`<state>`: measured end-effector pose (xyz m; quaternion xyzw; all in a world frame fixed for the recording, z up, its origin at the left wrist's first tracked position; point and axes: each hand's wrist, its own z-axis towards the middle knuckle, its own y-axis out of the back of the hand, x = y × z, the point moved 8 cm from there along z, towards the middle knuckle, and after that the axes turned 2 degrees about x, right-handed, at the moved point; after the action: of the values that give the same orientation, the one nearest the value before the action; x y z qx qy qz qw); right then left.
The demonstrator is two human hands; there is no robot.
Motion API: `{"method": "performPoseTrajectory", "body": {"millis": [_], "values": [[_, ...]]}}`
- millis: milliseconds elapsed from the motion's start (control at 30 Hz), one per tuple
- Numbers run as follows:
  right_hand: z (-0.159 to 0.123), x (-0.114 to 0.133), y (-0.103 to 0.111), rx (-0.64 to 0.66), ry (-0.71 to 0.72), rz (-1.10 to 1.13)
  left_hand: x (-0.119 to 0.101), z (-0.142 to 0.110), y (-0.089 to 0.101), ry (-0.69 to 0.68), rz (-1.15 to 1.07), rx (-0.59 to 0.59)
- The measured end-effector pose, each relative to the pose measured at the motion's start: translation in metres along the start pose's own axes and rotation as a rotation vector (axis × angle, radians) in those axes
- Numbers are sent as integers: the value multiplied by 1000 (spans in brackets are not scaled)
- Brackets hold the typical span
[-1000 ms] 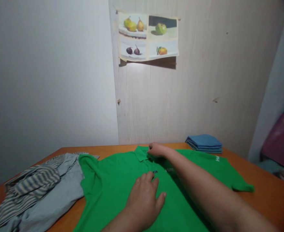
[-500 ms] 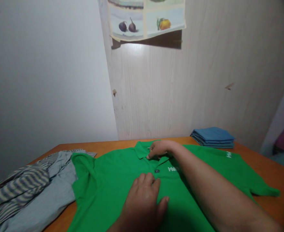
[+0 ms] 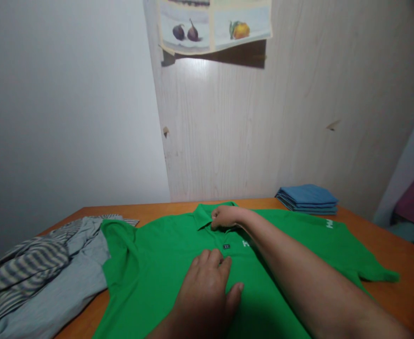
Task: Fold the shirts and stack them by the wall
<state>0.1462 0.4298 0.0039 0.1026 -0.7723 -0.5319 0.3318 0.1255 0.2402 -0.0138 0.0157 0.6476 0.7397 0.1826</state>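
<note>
A green polo shirt (image 3: 164, 259) lies spread front side up, its collar at the far end and its lower part running out of view. My right hand (image 3: 226, 217) is closed at the collar opening, its fingers pinching the edge of the collar; the fingertips are partly hidden. Below the button placket, my left hand (image 3: 209, 285) rests palm down on the shirt's chest, thumb held apart. White lettering on the chest is partly covered by my right forearm.
On the orange table (image 3: 147, 212), a heap of grey and striped clothes (image 3: 48, 263) touches the shirt's left sleeve. A neat stack of folded blue cloth (image 3: 307, 197) sits at the back right. Behind stands a wall with a fruit poster (image 3: 214, 28).
My right hand has shifted slightly left along the collar, its fingers curled tighter. The left hand stays on the chest. The whole view has moved a little.
</note>
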Motion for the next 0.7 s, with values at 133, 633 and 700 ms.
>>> {"method": "performPoseTrajectory", "body": {"millis": [133,633,700], "values": [[-3,-2,9,-44,14,326,1,-1,-1,11,16,4],[-31,14,-9,383,244,24,-4,-4,6,-2,39,-43],[-33,15,-8,378,239,100,-4,-4,7,0,41,-44]]}}
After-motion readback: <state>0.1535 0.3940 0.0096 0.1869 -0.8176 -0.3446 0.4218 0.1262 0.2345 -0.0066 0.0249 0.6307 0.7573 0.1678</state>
